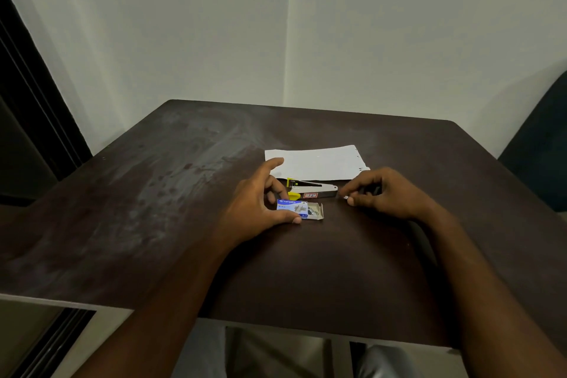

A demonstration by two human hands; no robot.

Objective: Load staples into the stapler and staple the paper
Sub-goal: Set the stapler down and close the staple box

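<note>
My left hand (260,205) holds the staple box (299,209) on the counter (153,193). My right hand (383,193) pinches staples (345,197) at the stapler (313,189) tip. Paper (319,163) lies just beyond.

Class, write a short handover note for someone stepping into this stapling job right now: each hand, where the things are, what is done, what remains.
Left hand: steadies the small blue cardboard staple box, tray slid open toward the right.
Right hand: fingers pinch a small metal strip of staples at the front end of the silver and yellow stapler.
The stapler lies opened on the dark brown table, beyond the box; the white sheet of paper lies behind it.
Done: box opened, staples taken out.
Left: seat the staples, close the stapler, staple the paper.
</note>
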